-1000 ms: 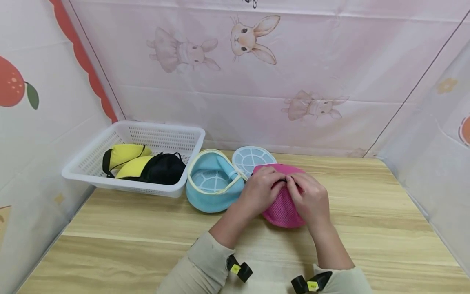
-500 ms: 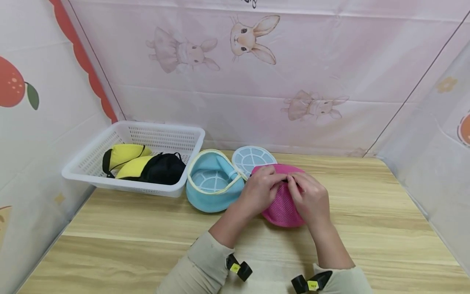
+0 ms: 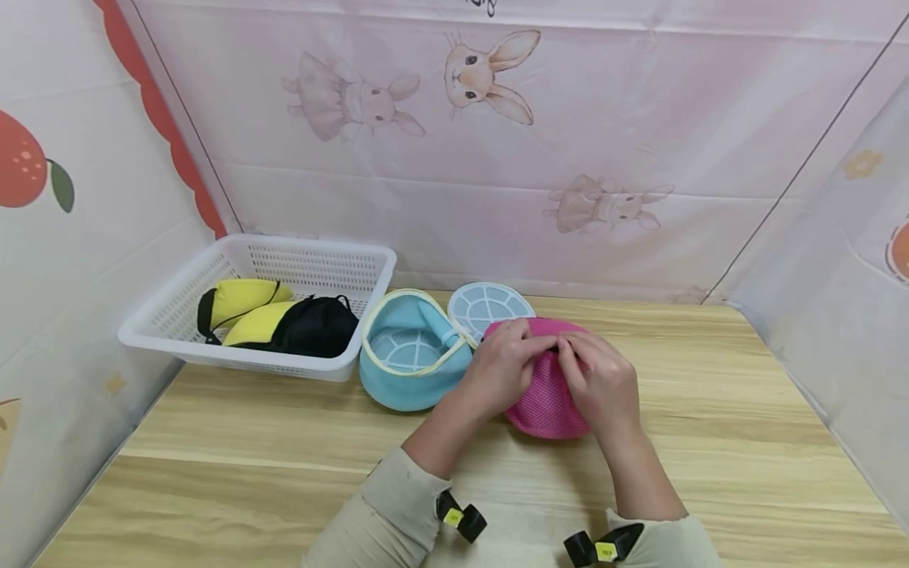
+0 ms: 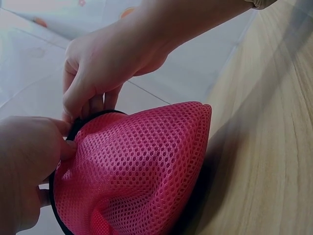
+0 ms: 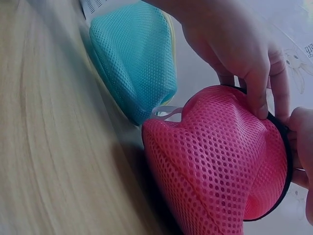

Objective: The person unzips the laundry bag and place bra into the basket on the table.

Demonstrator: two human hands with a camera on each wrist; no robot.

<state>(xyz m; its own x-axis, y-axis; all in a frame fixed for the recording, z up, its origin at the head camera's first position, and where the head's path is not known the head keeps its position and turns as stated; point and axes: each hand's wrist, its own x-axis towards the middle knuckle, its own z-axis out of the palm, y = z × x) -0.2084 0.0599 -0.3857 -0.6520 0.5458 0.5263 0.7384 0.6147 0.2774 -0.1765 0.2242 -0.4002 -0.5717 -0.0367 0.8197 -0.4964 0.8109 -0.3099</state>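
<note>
A pink mesh laundry bag [image 3: 548,406] with black edging stands on the wooden table, partly hidden by both hands. My left hand [image 3: 500,363] pinches its black-trimmed rim [image 5: 288,161] between thumb and fingers. Right beside it, my right hand [image 3: 604,383] pinches the same rim, the fingertips of both hands almost meeting. In the left wrist view the mesh wall [image 4: 146,156] bulges and folds inward below the fingers. To its left sits a light-blue mesh laundry bag [image 3: 408,392] with pale yellow edging, its round top [image 3: 490,306] flipped back behind it.
A white plastic basket [image 3: 341,365] stands at the back left, holding a yellow padded piece [image 3: 245,298] and a black-and-yellow one [image 3: 316,327], which look like bras. Patterned cloth walls [image 3: 497,221] close off the table [image 3: 234,473] at the back and sides.
Both hands stay on the rim of the pink laundry bag, with only slight finger movement. The black strip between the fingertips is less visible now.
</note>
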